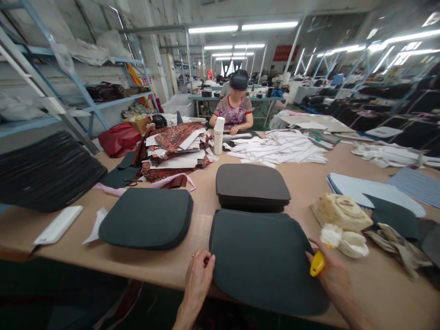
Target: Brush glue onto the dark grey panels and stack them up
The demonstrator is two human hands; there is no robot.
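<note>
A stack of dark green rounded panels (259, 259) lies in front of me at the table's near edge. My left hand (200, 274) is closed, its thumb and fingers pinched at the left edge of the top panel. On the opposite edge, the fingertips of my right hand (328, 270) touch the panel. That hand also grips a brush (318, 263) by its yellow handle, its pale, fluffy head pointing away from me. Just beyond the brush sit a crusted cream-coloured block (340, 211) and a small whitish cup-like piece (354, 244).
Behind the panels is a dark brown stack (252, 183); another green stack (147, 217) lies left. Farther back are patterned fabric pieces (175, 151), a white bottle (218, 140) and white strips (282, 146). A co-worker (235, 107) sits across the table. A white power bank-like box (58, 224) lies far left.
</note>
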